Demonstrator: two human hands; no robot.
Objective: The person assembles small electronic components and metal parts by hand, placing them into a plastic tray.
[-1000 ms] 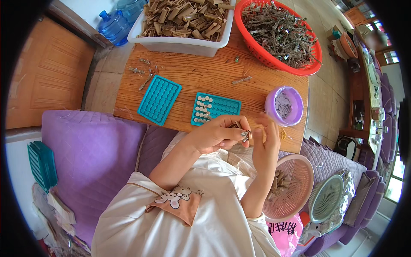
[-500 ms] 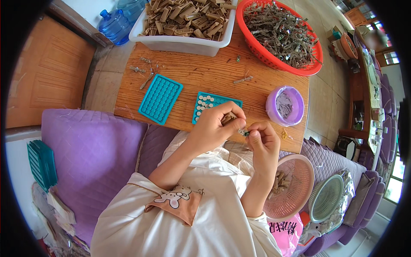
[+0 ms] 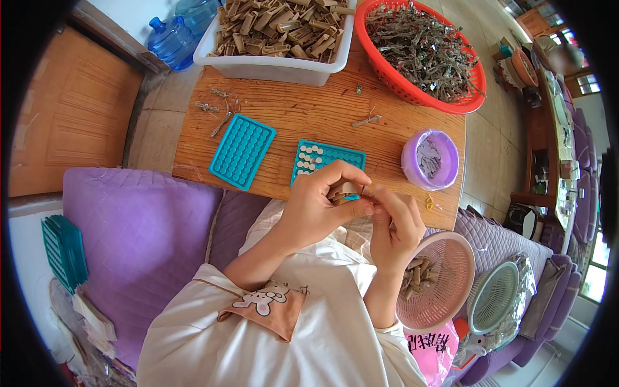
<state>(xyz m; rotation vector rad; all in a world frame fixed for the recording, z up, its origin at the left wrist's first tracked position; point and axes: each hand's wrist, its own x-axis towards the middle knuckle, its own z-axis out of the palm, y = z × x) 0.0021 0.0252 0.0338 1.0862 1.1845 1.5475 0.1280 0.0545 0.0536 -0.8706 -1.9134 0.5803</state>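
My left hand (image 3: 325, 205) is closed around a tan plastic casing (image 3: 344, 189), held just over the near edge of the table. My right hand (image 3: 394, 222) meets it at the casing's right end, fingertips pinched together. What lies between those right fingertips is hidden by the fingers. Just beyond my left hand lies a teal tray (image 3: 345, 156) with several white discs (image 3: 309, 158) in its left part. Another teal tray (image 3: 242, 151) with rows of round pockets rests farther left.
A white bin (image 3: 277, 68) of tan casings and a red basket (image 3: 400, 87) of wired parts stand at the back. A purple bowl (image 3: 451, 164) sits right. Beside me are a pink basket (image 3: 451, 284) holding casings and a green basket (image 3: 493, 297). Loose wired parts (image 3: 222, 122) lie on the table.
My right fingers have moved in against the casing and curled over its end. The small part with wires and a green piece, seen between both hands before, is now covered.
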